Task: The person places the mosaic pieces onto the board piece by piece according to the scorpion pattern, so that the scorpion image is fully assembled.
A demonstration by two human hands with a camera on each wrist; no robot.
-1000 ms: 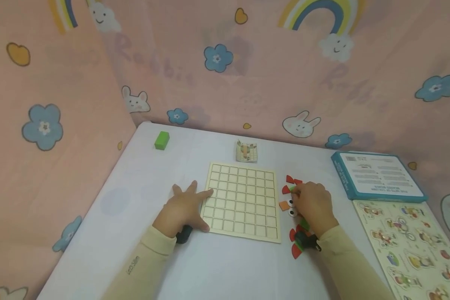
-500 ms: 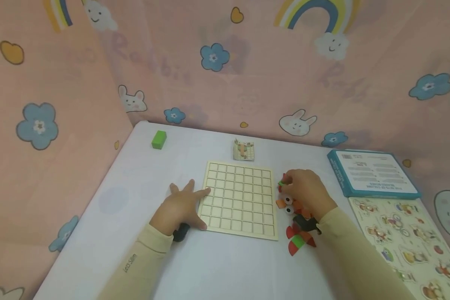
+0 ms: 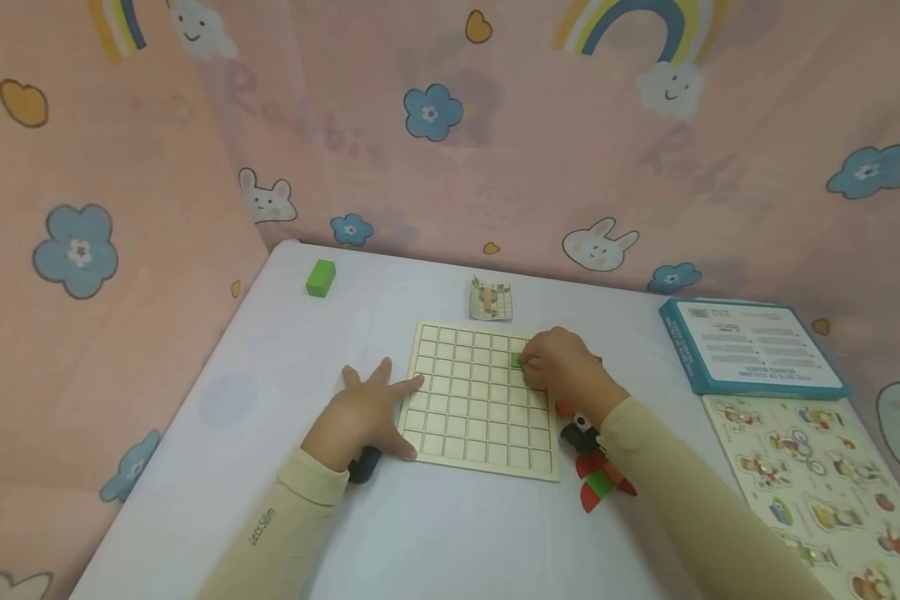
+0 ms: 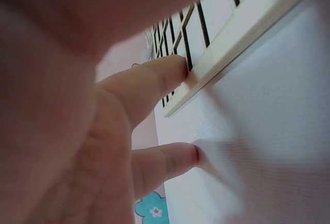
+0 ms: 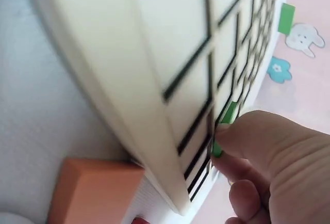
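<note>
A pale wooden grid board [image 3: 468, 417] lies flat on the white table. My left hand [image 3: 360, 414] spreads its fingers at the board's left side; in the left wrist view one fingertip [image 4: 172, 69] rests on the board's edge and another touches the tabletop. Over the upper right part of the grid, my right hand [image 3: 570, 367] pinches a small green block [image 3: 517, 360] between thumb and finger. The right wrist view has this green block [image 5: 230, 113] right at the grid's squares. Red, orange and green pieces [image 3: 598, 482] lie right of the board, partly hidden by the right wrist.
A green rectangular block [image 3: 321, 278] stands at the back left. Behind the board is a small creased picture card [image 3: 491, 300]. On the right lie a blue-edged box [image 3: 757, 350] and a sheet with printed figures [image 3: 810, 467]. A patterned pink cloth rises behind the table.
My right hand has picked up the green block from the pieces at the right and moved it left over the grid board. The left hand stays at the board's left edge.
</note>
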